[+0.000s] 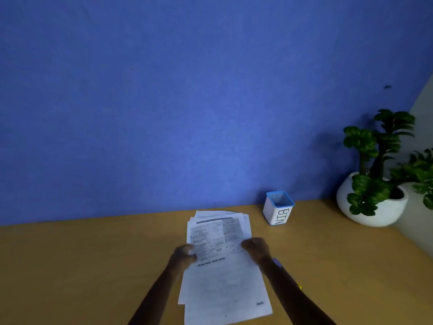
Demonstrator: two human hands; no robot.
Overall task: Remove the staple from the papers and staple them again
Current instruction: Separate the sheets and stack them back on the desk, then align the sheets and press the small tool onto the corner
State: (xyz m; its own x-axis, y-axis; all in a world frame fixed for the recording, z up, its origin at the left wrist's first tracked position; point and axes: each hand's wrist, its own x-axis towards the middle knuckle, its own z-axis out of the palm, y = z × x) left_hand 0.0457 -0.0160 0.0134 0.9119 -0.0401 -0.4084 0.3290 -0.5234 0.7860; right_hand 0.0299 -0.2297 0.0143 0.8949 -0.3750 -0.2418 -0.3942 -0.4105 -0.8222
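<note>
Blue wall, wooden tabletop (93, 266) | papers (222, 273) fanned, lifted near edge | left hand (182, 255) and right hand (256, 248): each grip closed on a side margin | I see no staple or stapler | risk: loose sheets slide apart, misaligned restapling | BIN cup (277, 208) beyond.

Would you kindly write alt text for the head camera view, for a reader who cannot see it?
Two hands, left hand and right hand, grip the side edges of a loose stack of printed papers over a wooden desk. Behind stand a small white container labelled BIN and a potted plant against a blue wall.
</note>
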